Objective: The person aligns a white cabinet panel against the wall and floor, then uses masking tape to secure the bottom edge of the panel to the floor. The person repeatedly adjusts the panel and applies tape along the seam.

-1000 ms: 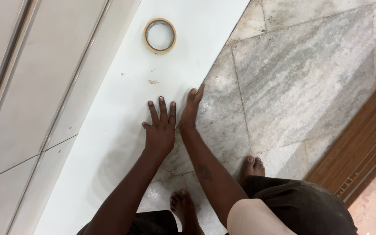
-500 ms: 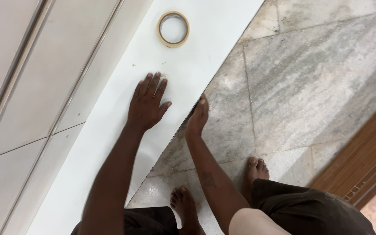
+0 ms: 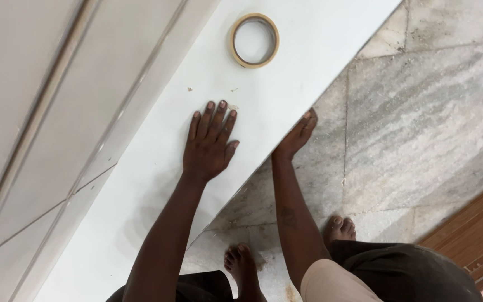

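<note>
Both hands have slid up along the white board (image 3: 141,223) since the earlier frame, the left one moving from beside the right onto the open face of the panel. Now the left hand (image 3: 208,142) lies flat, palm down, on the board with its fingers (image 3: 214,117) close together and pointing up toward the roll of tape (image 3: 254,40). The roll lies flat on the same white surface, up and slightly to the right of those fingertips, apart from them with bare board between. The right hand (image 3: 297,134) rests on the board's right edge where it meets the stone floor (image 3: 420,112), fingers extended along the edge (whether they curl under it I cannot tell). The board's long axis runs diagonally from lower left to upper right. Of the two hands, the left seems the nearer to the roll, though only slightly. Bare feet (image 3: 241,263) stand on the floor below.
</note>
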